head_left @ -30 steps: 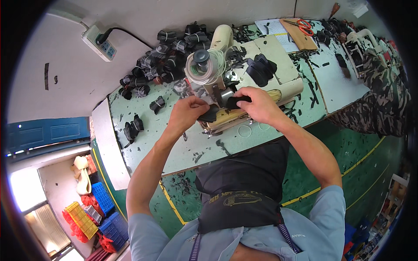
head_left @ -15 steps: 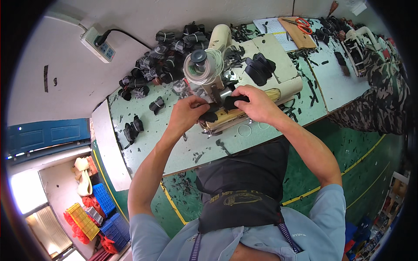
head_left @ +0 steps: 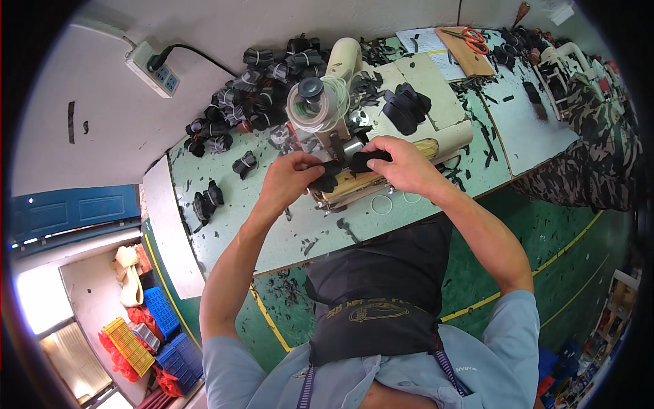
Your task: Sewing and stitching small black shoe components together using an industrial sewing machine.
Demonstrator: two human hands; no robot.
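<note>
At the front of a cream bench machine (head_left: 344,65), my left hand (head_left: 289,178) closes finger and thumb on a dark piece of material (head_left: 328,180). My right hand (head_left: 403,163) pinches a small black piece (head_left: 366,159) close beside the machine's silver cylinder (head_left: 352,145). Whether the two dark pieces are joined is hidden at the machine head. A wooden strip (head_left: 354,183) runs along the machine's front edge, under both hands. On the machine's bed, right of its head, lies a stack of black pieces (head_left: 407,109).
Tied black bundles (head_left: 252,92) are heaped at the back left, with two loose bundles (head_left: 245,163) (head_left: 207,203) nearer. Orange-handled scissors (head_left: 475,41) rest on a board (head_left: 470,58). A camouflage cloth (head_left: 589,157) covers another machine at right. Black scraps litter the table (head_left: 272,238).
The dark piece in my left hand has turned slightly and shows a broader face at the machine's front. My right hand has hardly moved.
</note>
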